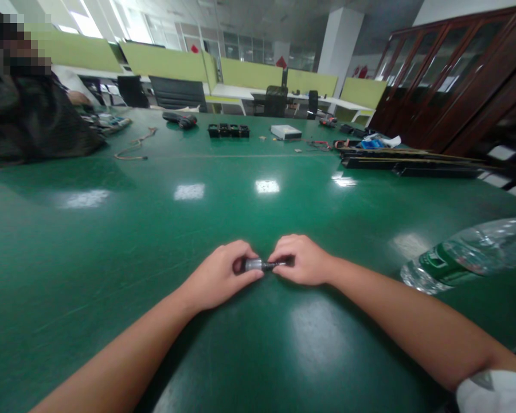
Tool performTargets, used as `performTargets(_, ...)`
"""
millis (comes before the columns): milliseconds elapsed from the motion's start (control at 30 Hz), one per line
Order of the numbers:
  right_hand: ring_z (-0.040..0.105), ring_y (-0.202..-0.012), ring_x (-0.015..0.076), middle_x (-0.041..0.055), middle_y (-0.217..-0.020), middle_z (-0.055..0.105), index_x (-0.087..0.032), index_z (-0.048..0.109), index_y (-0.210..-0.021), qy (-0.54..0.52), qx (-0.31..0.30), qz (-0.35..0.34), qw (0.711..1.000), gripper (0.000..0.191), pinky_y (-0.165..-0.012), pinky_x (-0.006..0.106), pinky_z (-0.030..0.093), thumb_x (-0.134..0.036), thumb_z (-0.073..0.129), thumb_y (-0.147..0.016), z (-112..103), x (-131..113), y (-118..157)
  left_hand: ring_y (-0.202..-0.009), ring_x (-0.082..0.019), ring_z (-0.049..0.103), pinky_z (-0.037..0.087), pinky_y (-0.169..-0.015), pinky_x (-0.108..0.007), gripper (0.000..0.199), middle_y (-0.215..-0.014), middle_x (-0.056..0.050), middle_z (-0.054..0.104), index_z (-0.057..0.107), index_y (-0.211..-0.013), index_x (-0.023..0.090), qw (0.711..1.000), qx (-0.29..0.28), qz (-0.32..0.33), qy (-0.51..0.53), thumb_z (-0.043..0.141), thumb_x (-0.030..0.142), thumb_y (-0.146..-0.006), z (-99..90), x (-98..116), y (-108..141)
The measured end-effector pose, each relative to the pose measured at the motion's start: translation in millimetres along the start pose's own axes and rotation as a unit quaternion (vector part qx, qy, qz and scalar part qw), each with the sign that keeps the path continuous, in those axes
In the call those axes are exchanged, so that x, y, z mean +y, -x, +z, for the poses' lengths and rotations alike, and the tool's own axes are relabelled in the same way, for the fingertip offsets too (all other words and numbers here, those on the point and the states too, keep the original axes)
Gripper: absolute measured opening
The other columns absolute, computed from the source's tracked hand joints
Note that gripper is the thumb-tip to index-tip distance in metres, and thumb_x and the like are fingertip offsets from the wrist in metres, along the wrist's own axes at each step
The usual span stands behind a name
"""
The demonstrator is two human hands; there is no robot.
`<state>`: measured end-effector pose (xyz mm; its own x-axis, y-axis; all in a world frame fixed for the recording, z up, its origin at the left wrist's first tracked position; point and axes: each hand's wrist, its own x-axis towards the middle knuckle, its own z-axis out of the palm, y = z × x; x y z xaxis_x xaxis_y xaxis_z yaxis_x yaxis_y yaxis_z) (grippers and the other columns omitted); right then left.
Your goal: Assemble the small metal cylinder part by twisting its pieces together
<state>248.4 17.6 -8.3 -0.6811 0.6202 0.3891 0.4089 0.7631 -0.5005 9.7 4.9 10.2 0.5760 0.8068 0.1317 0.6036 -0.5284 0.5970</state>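
Observation:
Near the middle of the green table [223, 212], a small grey cylinder [253, 264] sits between the thumb and fingers of my left hand [223, 275]. A thin dark rod [268, 265], ribbed like a screw or spring, runs from the cylinder's right end. My right hand [303, 260] pinches the rod's far end, with its fingers closed. The two hands face each other a short way apart, low over the tabletop. Fingers hide both outer ends of the piece.
A plastic bottle [460, 258] lies at the right. Along the far side are a cable [133, 148], a black block [229, 131], a white box [286, 132] and dark metal bars [413, 164]. A person [30, 109] is at the far left.

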Motion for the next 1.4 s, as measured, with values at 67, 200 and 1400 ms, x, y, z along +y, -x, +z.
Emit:
performTargets(67, 0.064, -0.077, 0.0172, 0.0038, -0.082, 0.072, -0.018, 0.074, -0.090, -0.001, 0.000, 0.003, 1.000, 0.014, -0.076, 0.029, 0.048, -0.016, 0.069, -0.077, 0, 0, 0, -0.068, -0.016, 0.056, 0.040, -0.062, -0.026, 0.024, -0.075, 0.000, 0.060, 0.065, -0.090, 0.019, 1.000, 0.000, 0.000, 0.001, 0.065, 0.043, -0.087, -0.4, 0, 0)
performTargets(200, 0.064, -0.076, 0.0170, 0.0035, -0.081, 0.072, -0.018, 0.074, -0.089, 0.000, 0.003, 0.006, 1.000, 0.014, -0.076, 0.029, 0.048, -0.016, 0.069, -0.076, 0, 0, 1, -0.068, -0.016, 0.056, 0.040, -0.062, -0.026, 0.024, -0.075, 0.001, 0.060, 0.065, -0.090, 0.019, 1.000, -0.001, 0.004, 0.000, 0.065, 0.043, -0.087, -0.3, 0, 0)
performTargets(1400, 0.062, -0.072, 0.0145, 0.0013, -0.075, 0.070, -0.018, 0.071, -0.078, 0.028, -0.003, 0.019, 0.999, 0.005, -0.073, 0.027, 0.046, -0.018, 0.073, -0.073, -15, 17, 7, -0.065, -0.015, 0.056, 0.041, -0.060, -0.026, 0.025, -0.074, 0.001, 0.060, 0.064, -0.089, 0.019, 1.000, 0.008, -0.015, -0.001, 0.067, 0.043, -0.085, 1.3, -4, 0)
